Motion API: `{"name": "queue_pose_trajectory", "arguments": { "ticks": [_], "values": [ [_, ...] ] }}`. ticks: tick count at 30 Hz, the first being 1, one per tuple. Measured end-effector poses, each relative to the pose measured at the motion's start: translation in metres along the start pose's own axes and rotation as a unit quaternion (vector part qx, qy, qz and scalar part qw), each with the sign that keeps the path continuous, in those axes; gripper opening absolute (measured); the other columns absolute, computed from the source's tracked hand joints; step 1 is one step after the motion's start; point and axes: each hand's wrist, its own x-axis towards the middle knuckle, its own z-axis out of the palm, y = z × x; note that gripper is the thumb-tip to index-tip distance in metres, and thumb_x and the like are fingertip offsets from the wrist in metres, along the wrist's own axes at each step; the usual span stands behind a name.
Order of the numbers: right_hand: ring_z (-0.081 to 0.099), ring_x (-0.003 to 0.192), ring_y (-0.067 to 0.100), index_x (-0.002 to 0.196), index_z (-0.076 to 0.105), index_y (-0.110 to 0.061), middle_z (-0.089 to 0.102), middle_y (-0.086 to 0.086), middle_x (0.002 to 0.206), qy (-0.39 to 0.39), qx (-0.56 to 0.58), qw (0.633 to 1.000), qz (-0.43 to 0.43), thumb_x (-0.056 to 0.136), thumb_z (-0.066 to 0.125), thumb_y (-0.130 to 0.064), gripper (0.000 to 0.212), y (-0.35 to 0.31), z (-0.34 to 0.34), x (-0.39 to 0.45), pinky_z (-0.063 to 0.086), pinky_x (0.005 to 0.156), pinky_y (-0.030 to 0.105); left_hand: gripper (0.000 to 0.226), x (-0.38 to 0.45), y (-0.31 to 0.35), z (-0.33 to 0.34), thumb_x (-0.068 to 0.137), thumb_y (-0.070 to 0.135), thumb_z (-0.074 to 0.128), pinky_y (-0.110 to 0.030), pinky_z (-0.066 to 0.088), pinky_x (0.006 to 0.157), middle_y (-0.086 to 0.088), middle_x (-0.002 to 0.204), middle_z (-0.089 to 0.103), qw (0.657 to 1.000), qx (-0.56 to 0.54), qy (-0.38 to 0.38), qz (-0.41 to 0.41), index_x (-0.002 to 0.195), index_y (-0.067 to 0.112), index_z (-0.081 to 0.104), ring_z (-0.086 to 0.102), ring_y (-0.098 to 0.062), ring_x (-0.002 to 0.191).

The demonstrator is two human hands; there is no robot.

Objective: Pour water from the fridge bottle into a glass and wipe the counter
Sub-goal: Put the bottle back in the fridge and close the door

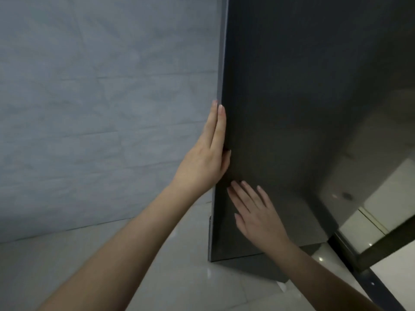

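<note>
The grey wall (101, 108) fills everything left of the fridge door — matte, with faint pale veins and straight seams like large stone tiles. The fridge door (292, 108) is one tall flat slab, dark charcoal with a fine brushed grain, and its thin lighter edge faces the wall. Below the door lies the floor (179, 277), glossy pale tile that catches small spots of light. Right of the door, low down, I see one dark bar (368, 281) running across a pale glossy surface; what it belongs to I cannot tell.

My two hands are both on that door. My left hand (208, 153) lies along its edge with the fingers straight and together, thumb tucked against the front face — pressing, not gripping. My right hand (256, 212) rests flat on the door's front face, just below the left, fingers straight and slightly spread, holding nothing. Bottle and glass are out of sight.
</note>
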Motion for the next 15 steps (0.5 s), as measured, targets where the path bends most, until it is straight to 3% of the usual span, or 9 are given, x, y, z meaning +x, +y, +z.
{"name": "queue_pose_trajectory", "arguments": {
  "ticks": [3,6,8,10,13,15],
  "values": [
    [0.017,0.148,0.020,0.154,0.024,-0.018,0.015,0.003,0.162,-0.004,-0.010,1.000,0.005,0.090,0.054,-0.030,0.071,0.009,0.008,0.013,0.021,0.115,0.056,0.102,0.011,-0.002,0.014,0.093,0.025,0.064,-0.014,0.047,0.076,-0.007,0.164,-0.012,0.999,0.008,0.021,-0.024,0.152,0.013,-0.018,0.059,-0.019,0.112],
    [0.015,0.149,0.019,0.154,0.021,-0.019,0.012,0.001,0.163,0.000,-0.023,1.000,0.017,0.087,0.059,-0.031,0.078,0.015,0.015,0.022,0.017,0.111,0.066,0.111,0.019,-0.006,0.029,0.086,0.033,0.073,-0.019,0.034,0.097,-0.012,0.163,-0.013,0.998,0.035,0.040,-0.039,0.153,0.015,-0.013,0.029,-0.022,0.142],
    [0.017,0.149,0.019,0.154,0.022,-0.020,0.014,0.002,0.163,0.004,-0.020,0.999,0.025,0.084,0.063,-0.031,0.082,0.017,0.020,0.026,0.016,0.110,0.069,0.104,0.022,-0.009,0.040,0.085,0.032,0.073,-0.027,0.021,0.109,-0.017,0.163,-0.009,0.995,0.077,0.056,-0.036,0.156,0.014,-0.001,0.004,-0.023,0.147],
    [0.016,0.149,0.020,0.154,0.021,-0.022,0.013,0.002,0.163,0.008,-0.012,0.999,0.032,0.083,0.065,-0.032,0.084,0.018,0.023,0.029,0.016,0.110,0.069,0.090,0.022,-0.012,0.047,0.090,0.032,0.067,-0.035,0.005,0.120,-0.017,0.162,-0.004,0.985,0.154,0.073,-0.015,0.156,0.012,0.009,-0.007,-0.026,0.149],
    [0.013,0.149,0.021,0.154,0.019,-0.025,0.011,0.005,0.163,0.017,-0.001,0.999,0.045,0.084,0.064,-0.032,0.084,0.020,0.028,0.033,0.017,0.110,0.068,0.074,0.019,-0.017,0.058,0.100,0.040,0.051,-0.049,0.005,0.122,-0.012,0.163,0.002,0.959,0.275,0.070,0.012,0.157,0.013,0.010,-0.008,-0.027,0.150],
    [0.013,0.149,0.022,0.154,0.020,-0.026,0.014,0.006,0.162,0.031,0.004,0.998,0.058,0.084,0.065,-0.032,0.083,0.022,0.031,0.033,0.018,0.110,0.068,0.071,0.019,-0.018,0.064,0.103,0.043,0.043,-0.050,0.005,0.122,-0.010,0.164,0.003,0.956,0.285,0.068,0.009,0.157,0.013,0.008,-0.004,-0.026,0.151]
  ]
}}
